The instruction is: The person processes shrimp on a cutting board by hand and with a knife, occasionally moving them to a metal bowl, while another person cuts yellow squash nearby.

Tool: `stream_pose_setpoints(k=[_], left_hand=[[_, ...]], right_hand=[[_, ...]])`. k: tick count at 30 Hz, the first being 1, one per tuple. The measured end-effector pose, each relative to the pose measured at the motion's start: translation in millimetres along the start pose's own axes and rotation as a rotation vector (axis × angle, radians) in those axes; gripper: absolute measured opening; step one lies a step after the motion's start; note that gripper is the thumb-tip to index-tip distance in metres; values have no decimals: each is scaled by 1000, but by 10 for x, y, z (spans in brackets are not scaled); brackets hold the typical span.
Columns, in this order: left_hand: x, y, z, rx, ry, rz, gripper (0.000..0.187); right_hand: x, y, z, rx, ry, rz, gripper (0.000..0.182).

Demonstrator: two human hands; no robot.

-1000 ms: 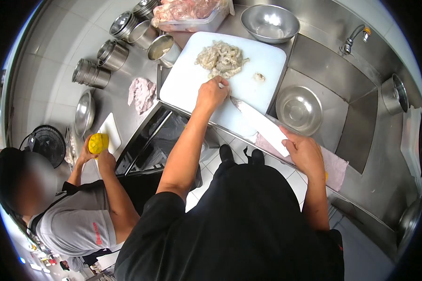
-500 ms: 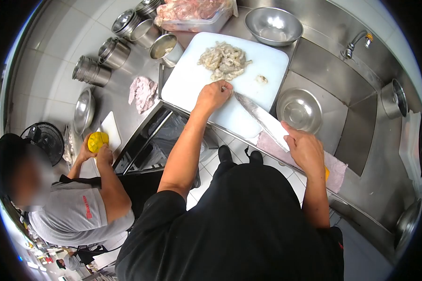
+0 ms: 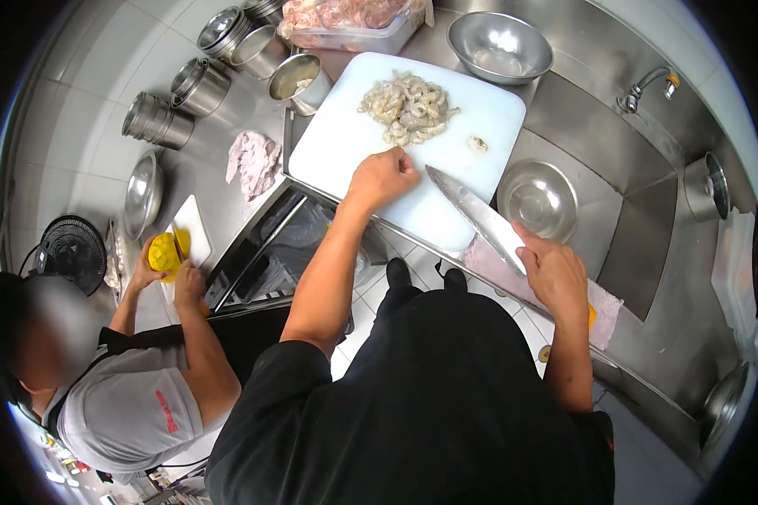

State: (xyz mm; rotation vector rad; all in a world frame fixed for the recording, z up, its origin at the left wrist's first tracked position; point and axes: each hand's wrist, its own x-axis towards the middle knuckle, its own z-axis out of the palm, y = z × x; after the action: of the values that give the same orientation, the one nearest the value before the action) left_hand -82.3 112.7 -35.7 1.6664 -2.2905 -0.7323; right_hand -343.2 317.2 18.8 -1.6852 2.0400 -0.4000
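1. The left hand (image 3: 385, 178) is over the cutting board (image 3: 333, 151), towards its near edge, with the fingers curled in and pressed together; whether anything small is pinched inside cannot be seen.
2. The right hand (image 3: 556, 273) is wrapped round the handle of a knife (image 3: 473, 212), out past the board's near right corner.
3. The knife's blade slants in across the board's right edge, its tip just beside the left hand and apart from it. Whether the blade touches the board is unclear.
4. A heap of shrimp (image 3: 408, 108) lies near the board's far edge, just beyond the left hand. A small scrap (image 3: 477, 144) sits by itself near the right edge.
5. On the surface (image 3: 192, 171), a metal pot (image 3: 301, 84) stands beside the board's left edge, a tub of raw meat (image 3: 354, 37) beyond its far left corner, and a steel bowl (image 3: 499, 49) beyond its far right corner.
6. To the left, a co-worker's two hands hold a yellow fruit (image 3: 164, 255) at a smaller board (image 3: 191, 225).
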Motion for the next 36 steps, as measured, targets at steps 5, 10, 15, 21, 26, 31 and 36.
stream_pose_setpoints(k=[5,10,15,21,26,31,36], left_hand=[[260,-686,-400,-537,133,14,23],[753,-710,-1473,-188,420,-101,28],[923,-726,-1582,48,388,15,36],[593,-374,-574,82,-8,-24,45],[540,-487,-225,182,134,63,34],[352,-417,-390,-17,201,74,25],[199,-54,-429,-79,-21,193,26]], right_hand=[[-5,74,51,96,-22,31,37],[123,445,312,348,17,76,40],[250,549,320,363,28,192,41],[-147,684,82,381,52,254,43],[-253,414,-104,113,59,79,40],[25,135,13,0,15,-108,37],[419,242,63,-25,180,-18,34]])
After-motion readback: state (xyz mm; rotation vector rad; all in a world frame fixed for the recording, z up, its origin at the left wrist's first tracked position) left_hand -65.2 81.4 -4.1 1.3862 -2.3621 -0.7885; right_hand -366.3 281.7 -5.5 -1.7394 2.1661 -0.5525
